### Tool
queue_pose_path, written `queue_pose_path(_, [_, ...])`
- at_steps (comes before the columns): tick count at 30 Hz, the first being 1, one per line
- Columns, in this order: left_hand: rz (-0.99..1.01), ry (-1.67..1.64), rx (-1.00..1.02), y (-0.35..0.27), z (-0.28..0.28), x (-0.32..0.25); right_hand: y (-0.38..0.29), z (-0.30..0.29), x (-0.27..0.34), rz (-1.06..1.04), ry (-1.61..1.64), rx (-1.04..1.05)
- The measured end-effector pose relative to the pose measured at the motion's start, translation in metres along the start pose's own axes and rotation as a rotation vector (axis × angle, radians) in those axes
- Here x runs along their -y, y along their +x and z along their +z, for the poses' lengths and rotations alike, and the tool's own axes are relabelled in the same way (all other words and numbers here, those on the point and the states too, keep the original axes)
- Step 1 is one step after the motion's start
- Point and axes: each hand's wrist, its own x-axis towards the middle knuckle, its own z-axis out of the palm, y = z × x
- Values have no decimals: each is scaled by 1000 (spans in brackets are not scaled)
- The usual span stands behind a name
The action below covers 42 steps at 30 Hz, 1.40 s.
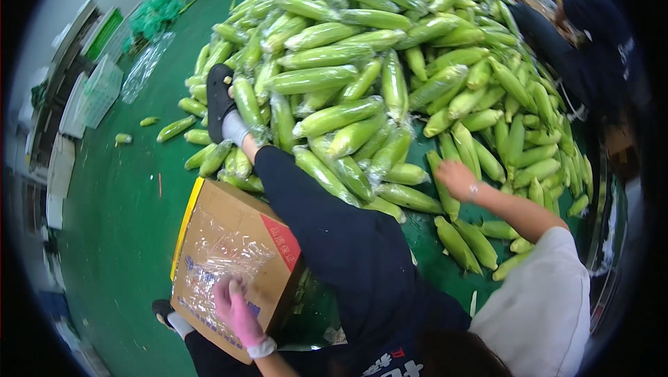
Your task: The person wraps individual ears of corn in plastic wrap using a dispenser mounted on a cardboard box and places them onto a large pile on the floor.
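Observation:
My left hand, in a pink glove, is over clear plastic film lying on top of a cardboard box between my legs. Its fingers are bent, and whether they pinch the film cannot be told. My bare right hand rests on an unwrapped ear of corn in its green husk, at the near edge of a large heap. Just below that hand lie several loose unwrapped ears. Left of it, many ears wrapped in clear film are piled up.
My outstretched leg reaches the heap. Loose ears lie on the green floor at left. White crates, green netting and plastic film are farther left. Another person in dark clothes is at the upper right.

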Motion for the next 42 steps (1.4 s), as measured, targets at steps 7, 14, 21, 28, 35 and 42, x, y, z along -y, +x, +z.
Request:
queue_pose_path(7, [-64, 78, -187, -10, -95, 44, -7, 49, -32, -562, -414, -2])
queue_pose_path(14, [32, 669, -390, -16, -133, 82, 38, -104, 5, 115, 952, -531])
queue_pose_path(21, [-167, 929, -115, -20, -130, 73, 123, -238, 349, -745, 893, -240])
queue_pose_path(28, [-354, 17, -96, -36, -161, 102, 164, -146, 481, -1030, 498, -254])
queue_pose_path(35, [-75, -717, -326, -9, -134, 48, 161, -168, 459, -1236, 388, 88])
queue_pose_path(42, [378, 815, 66, 24, -105, 58, 113, -154, 398, -873, 445, -433])
